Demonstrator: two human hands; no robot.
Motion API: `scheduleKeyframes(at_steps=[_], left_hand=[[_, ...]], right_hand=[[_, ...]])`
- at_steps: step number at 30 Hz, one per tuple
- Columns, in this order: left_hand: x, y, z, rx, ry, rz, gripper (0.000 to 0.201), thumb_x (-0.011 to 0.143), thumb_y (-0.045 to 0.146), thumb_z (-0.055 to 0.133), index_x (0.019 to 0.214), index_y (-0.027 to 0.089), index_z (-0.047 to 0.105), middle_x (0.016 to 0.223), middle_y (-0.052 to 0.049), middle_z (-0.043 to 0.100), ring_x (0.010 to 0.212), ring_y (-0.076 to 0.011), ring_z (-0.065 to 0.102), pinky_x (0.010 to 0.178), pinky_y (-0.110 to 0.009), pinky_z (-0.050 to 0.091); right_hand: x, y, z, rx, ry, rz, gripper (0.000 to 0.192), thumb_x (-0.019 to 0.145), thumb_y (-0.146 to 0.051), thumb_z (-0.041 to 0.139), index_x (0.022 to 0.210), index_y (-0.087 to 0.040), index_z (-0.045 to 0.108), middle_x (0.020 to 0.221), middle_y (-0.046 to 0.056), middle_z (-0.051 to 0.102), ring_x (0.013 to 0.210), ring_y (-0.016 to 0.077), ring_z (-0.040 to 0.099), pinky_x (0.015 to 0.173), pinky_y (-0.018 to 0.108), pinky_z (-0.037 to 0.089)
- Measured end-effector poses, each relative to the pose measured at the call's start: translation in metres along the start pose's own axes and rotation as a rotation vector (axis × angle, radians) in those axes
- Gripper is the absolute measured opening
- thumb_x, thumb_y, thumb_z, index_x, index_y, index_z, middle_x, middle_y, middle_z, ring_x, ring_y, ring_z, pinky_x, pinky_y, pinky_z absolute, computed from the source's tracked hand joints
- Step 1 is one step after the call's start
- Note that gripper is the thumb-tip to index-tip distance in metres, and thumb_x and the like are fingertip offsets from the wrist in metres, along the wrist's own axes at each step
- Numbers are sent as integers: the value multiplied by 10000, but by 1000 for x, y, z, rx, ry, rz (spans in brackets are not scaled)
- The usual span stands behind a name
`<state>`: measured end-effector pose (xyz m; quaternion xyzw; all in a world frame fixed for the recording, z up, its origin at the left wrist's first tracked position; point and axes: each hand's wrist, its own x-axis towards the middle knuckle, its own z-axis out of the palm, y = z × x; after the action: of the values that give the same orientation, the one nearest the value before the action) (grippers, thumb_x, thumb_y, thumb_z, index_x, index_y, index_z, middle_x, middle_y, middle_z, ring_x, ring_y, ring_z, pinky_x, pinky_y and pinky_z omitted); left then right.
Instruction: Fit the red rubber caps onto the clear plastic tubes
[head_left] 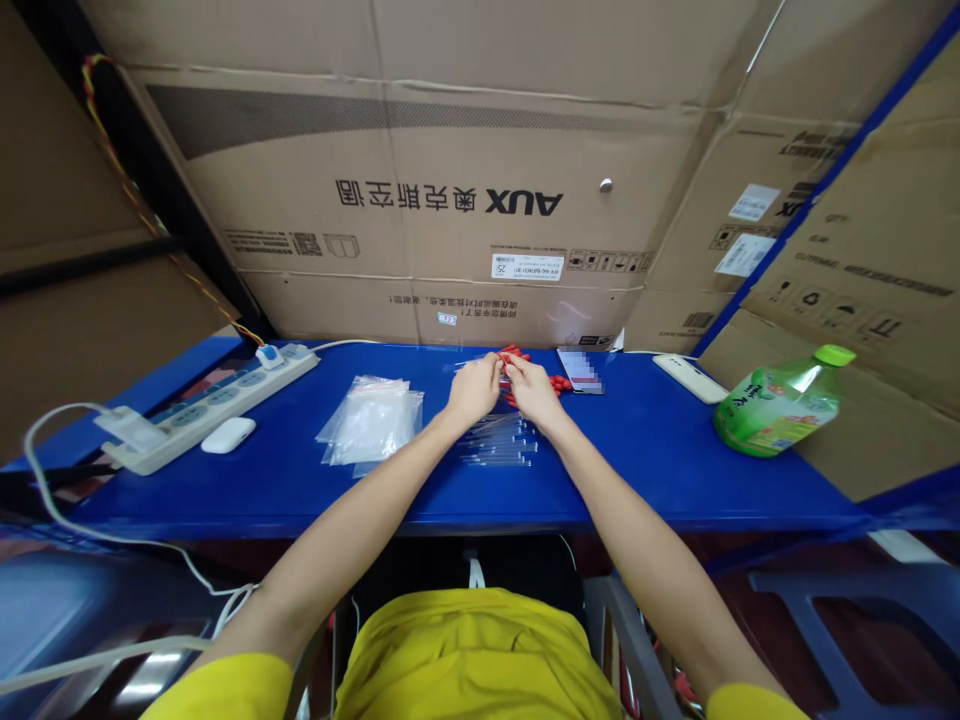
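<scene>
Above the blue table, my left hand (477,388) and my right hand (534,392) meet with their fingertips nearly touching. Both are closed in a pinch around a small red piece (506,359), whose exact kind is too small to make out. More small red pieces (561,383) lie in a pile behind and beside my right hand. Just below my hands, several thin clear sticks or tubes (499,445) are spread side by side. To the left of them lies a stack of clear plastic bags (373,425).
A power strip (217,405) with plugs and a white earphone case (228,435) occupy the table's left. A card (580,370) lies behind my right hand. Farther right are a white flat device (688,378) and a green bottle (784,405). Cardboard (450,120) walls the back.
</scene>
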<state>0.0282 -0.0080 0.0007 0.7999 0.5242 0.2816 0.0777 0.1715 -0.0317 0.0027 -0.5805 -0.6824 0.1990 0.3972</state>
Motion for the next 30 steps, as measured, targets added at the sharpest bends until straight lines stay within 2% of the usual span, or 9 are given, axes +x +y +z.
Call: scheduleKeyframes(at_steps=[1, 3, 6, 11, 18, 22, 27, 30], left_hand=[[-1, 5, 4, -43, 25, -57, 351, 1094, 312, 341, 1174, 192, 662, 1023, -157, 774, 944, -299, 735, 824, -347, 494], [-3, 12, 9, -148, 67, -107, 310, 1087, 273, 358, 1132, 189, 653, 1030, -146, 772, 957, -281, 732, 839, -341, 498], [-2, 15, 13, -350, 99, -122, 240, 1067, 227, 402, 1031, 195, 637, 1034, -110, 767, 970, -240, 714, 865, -319, 498], [0, 18, 16, -690, 105, -202, 221, 1058, 223, 417, 933, 191, 597, 1013, -59, 738, 937, -174, 657, 835, -266, 478], [0, 21, 23, -898, 152, -197, 195, 1036, 213, 449, 883, 188, 568, 888, -30, 661, 851, -155, 589, 792, -249, 435], [-1, 21, 28, -895, 161, -235, 191, 1027, 203, 451, 904, 182, 596, 916, -46, 674, 863, -163, 600, 803, -259, 441], [-2, 21, 33, -898, 187, -286, 176, 1026, 230, 481, 979, 177, 642, 991, -68, 722, 896, -173, 644, 847, -268, 474], [-2, 18, 34, -825, 172, -303, 219, 1037, 217, 448, 996, 169, 657, 1019, -85, 739, 921, -187, 662, 855, -284, 485]], right_hand=[[-1, -4, 4, -55, 33, 19, 467, 1061, -262, 378, 1446, -155, 618, 1229, 123, 759, 1125, 209, 702, 1010, 329, 523], [-4, -12, 10, -133, 64, 90, 508, 1077, -280, 359, 1556, -182, 498, 1352, 127, 714, 1224, 230, 677, 1066, 353, 494], [-9, -21, 12, -203, 57, 139, 549, 1098, -305, 316, 1634, -200, 379, 1339, 125, 722, 1196, 250, 698, 1044, 367, 505], [-15, -28, 6, -315, 18, 122, 567, 1116, -316, 277, 1680, -258, 307, 1223, 112, 770, 1103, 258, 731, 1009, 380, 513], [-15, -26, 8, -253, 52, 108, 537, 1116, -321, 286, 1634, -271, 420, 1296, 109, 751, 1155, 250, 716, 1025, 354, 501], [-13, -22, 9, -187, 58, 110, 508, 1104, -309, 315, 1559, -271, 536, 1362, 81, 725, 1213, 237, 695, 1067, 340, 486], [-7, -16, 13, -137, 48, 117, 495, 1082, -276, 354, 1518, -250, 587, 1403, 71, 702, 1279, 230, 663, 1102, 335, 475], [-1, -10, 15, -143, 23, 122, 494, 1070, -259, 365, 1501, -250, 607, 1413, 71, 695, 1291, 233, 658, 1115, 345, 474]])
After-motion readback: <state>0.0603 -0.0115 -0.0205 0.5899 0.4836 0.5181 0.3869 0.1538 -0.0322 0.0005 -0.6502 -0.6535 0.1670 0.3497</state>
